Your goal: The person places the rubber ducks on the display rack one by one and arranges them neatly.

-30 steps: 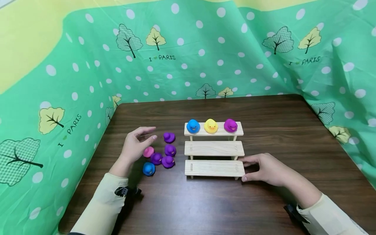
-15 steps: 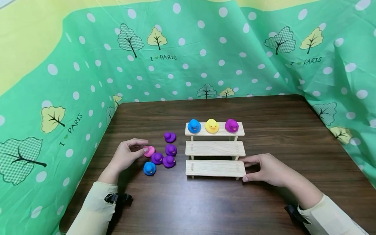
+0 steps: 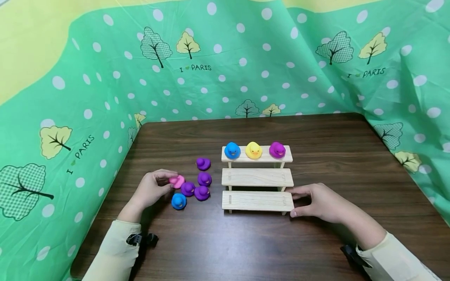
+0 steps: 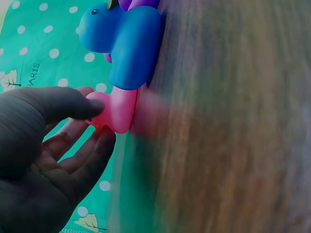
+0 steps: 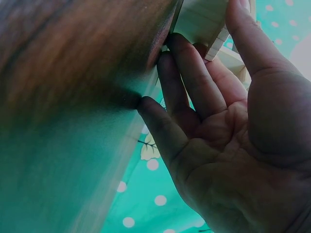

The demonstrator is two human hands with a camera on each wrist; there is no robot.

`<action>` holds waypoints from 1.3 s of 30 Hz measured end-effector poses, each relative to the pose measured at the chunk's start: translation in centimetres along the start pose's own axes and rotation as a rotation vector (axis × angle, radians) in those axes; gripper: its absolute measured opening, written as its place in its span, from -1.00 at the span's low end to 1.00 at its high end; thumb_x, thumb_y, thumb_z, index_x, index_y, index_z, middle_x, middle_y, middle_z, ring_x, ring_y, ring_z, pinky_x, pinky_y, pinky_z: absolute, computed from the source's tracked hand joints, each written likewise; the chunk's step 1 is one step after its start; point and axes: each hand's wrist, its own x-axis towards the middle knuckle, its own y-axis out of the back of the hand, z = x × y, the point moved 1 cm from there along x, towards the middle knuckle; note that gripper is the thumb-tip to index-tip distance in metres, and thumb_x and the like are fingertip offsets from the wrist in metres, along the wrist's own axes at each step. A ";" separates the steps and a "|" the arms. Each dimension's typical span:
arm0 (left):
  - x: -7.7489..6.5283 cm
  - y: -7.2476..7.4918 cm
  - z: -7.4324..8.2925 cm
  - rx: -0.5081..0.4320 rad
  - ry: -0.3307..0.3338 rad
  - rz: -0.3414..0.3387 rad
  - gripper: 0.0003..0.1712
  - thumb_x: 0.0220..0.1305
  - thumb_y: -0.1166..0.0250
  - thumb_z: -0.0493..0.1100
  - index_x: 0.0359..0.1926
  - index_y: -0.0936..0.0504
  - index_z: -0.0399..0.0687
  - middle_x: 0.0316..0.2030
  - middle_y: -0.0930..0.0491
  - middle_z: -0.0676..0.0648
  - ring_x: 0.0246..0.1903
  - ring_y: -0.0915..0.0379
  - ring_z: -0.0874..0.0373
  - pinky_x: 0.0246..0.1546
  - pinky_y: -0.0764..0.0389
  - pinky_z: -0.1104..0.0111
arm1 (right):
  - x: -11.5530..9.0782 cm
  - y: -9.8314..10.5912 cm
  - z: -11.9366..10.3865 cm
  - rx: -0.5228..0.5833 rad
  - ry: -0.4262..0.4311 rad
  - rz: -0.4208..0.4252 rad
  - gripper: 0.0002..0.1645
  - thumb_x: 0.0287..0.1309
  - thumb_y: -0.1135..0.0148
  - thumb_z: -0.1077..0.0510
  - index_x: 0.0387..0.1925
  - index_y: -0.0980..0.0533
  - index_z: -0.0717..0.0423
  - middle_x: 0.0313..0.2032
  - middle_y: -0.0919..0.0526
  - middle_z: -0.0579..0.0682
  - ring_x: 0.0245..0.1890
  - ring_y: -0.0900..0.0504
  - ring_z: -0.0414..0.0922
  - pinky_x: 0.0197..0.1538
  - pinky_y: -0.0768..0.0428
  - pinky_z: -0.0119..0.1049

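My left hand (image 3: 149,190) pinches a pink rubber duck (image 3: 177,181) low over the table. In the left wrist view the thumb lies on the pink duck's head (image 4: 98,108), with a finger near its beak. Beside it sit a blue duck (image 3: 179,201) and several purple ducks (image 3: 188,189). My right hand (image 3: 318,203) holds the right end of the lowest step of a three-step wooden stand (image 3: 258,201), thumb at the front corner and index finger behind. In the right wrist view the fingertips of the right hand (image 5: 214,126) reach the table.
The stand's top step carries a blue duck (image 3: 232,150), a yellow duck (image 3: 253,150) and a magenta duck (image 3: 277,150). Its two lower steps show bare wood. A green dotted cloth (image 3: 218,86) rises behind and beside the dark wooden table (image 3: 246,249).
My left hand has come down and toward me, left of the ducks, and taken hold of the pink duck, which has turned and shifted slightly left. The right hand stays at the stand.
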 end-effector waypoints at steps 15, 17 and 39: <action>-0.2 -0.1 -0.1 0.038 0.066 0.015 -0.63 0.13 -0.64 -0.24 -0.01 -0.82 -0.09 -0.07 -0.70 -0.06 -0.04 -0.66 0.01 -0.01 -0.76 0.17 | 0.0 0.1 0.1 -0.011 0.012 0.000 -0.21 0.05 -0.60 -0.28 0.25 -0.64 -0.03 -0.05 -0.79 -0.23 0.05 -0.73 -0.17 0.09 -0.68 -0.20; -0.2 -0.1 0.0 0.025 0.060 0.002 -0.60 0.12 -0.64 -0.28 0.02 -0.80 -0.11 -0.04 -0.69 -0.07 -0.01 -0.65 0.00 0.04 -0.74 0.13 | 0.0 0.1 0.1 -0.012 0.010 0.001 -0.21 0.04 -0.60 -0.27 0.25 -0.64 -0.04 -0.05 -0.79 -0.24 0.06 -0.73 -0.17 0.10 -0.67 -0.19; -0.5 -0.2 0.3 0.014 0.081 0.155 -0.54 0.17 -0.63 -0.08 0.08 -0.77 -0.08 -0.01 -0.74 -0.10 -0.05 -0.73 -0.07 -0.03 -0.75 0.23 | -0.1 0.1 0.1 -0.047 0.024 0.020 -0.22 0.04 -0.60 -0.29 0.25 -0.65 -0.07 -0.06 -0.79 -0.27 0.07 -0.72 -0.18 0.17 -0.64 -0.10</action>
